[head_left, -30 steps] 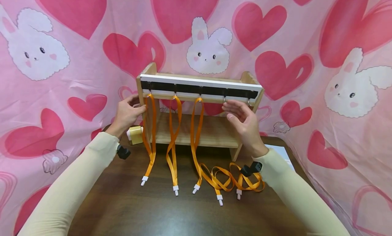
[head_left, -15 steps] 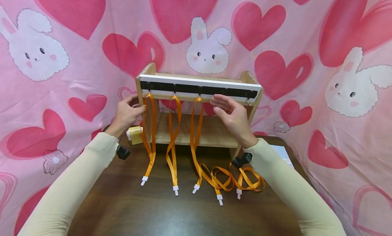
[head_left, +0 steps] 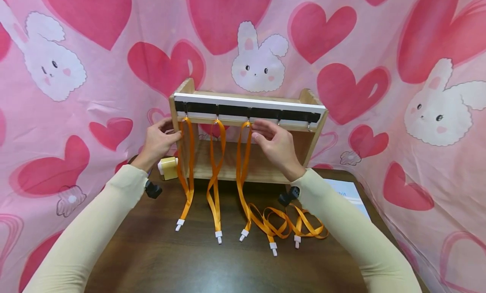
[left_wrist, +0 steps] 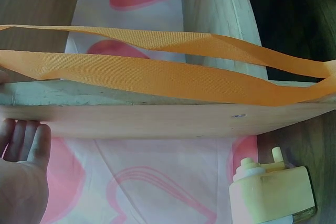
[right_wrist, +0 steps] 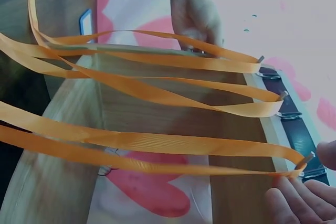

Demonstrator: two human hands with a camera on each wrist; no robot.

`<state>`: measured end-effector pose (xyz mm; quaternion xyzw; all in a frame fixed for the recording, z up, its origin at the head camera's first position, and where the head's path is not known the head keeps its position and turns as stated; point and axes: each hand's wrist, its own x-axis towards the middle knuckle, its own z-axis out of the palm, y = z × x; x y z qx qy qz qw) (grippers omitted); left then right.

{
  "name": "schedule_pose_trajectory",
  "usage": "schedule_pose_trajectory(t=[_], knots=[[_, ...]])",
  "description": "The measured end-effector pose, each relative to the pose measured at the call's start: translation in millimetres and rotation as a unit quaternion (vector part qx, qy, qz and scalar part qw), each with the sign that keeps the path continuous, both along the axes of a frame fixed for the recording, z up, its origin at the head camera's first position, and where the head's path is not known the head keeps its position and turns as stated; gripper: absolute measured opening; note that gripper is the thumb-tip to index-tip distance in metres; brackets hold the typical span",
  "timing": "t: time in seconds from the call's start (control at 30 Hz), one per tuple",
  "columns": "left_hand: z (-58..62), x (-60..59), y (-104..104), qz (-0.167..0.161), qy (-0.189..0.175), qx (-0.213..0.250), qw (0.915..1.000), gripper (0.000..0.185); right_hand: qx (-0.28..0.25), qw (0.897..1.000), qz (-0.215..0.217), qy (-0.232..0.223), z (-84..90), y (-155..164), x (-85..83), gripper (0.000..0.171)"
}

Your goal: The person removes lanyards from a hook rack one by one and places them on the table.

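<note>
A small wooden shelf (head_left: 262,160) carries a black strip (head_left: 231,111) with several metal hooks along its front. Orange lanyards with white clips hang from the left, second and third hooks. My left hand (head_left: 156,140) holds the shelf's left side panel (left_wrist: 173,120), fingers on the outer face and thumb at the front edge. My right hand (head_left: 276,144), fingers extended, is beside the top loop of the third lanyard (head_left: 239,174); in the right wrist view its fingertips (right_wrist: 283,182) are right by that loop. Whether they touch it is unclear. The two right hooks bear no lanyard.
More orange lanyards (head_left: 282,232) lie looped on the dark table (head_left: 182,263), right of the hanging ones, with white clips toward the front. A yellow pump bottle (head_left: 169,168) stands left of the shelf. A printed sheet (head_left: 351,194) lies at right. Heart-patterned cloth hangs behind.
My right hand has moved left along the hook strip, from the fourth hook to beside the third lanyard's loop. My left hand and the lanyards look unmoved.
</note>
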<state>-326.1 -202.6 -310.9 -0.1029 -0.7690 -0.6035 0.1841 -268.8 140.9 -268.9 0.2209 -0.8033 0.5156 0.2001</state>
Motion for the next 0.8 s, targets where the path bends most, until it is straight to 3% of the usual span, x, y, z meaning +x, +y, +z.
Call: schedule_pose_trajectory(t=[0.2,0.37,0.6,0.8], knots=[[-0.5,-1.0,-1,0.002,0.004,-0.003,1.0,0.054,-0.002,1.0,-0.013,0.016,-2.0,-8,-3.7,0.035],[-0.7,1.3,-1,0.0,-0.001,-0.003,1.0,0.054,-0.023,0.999,-0.03,-0.002,-6.7,-14,-6.4,0.033],[-2.2,-0.6,-1,0.0,-0.001,0.004,1.0,0.054,-0.106,0.993,-0.041,-0.035,-11.7,-24,-7.8,0.029],[-3.1,-1.9,-2,-0.005,0.012,0.013,0.9998,0.054,-0.155,0.986,-0.051,-0.035,-19.8,-35,-5.9,0.03]])
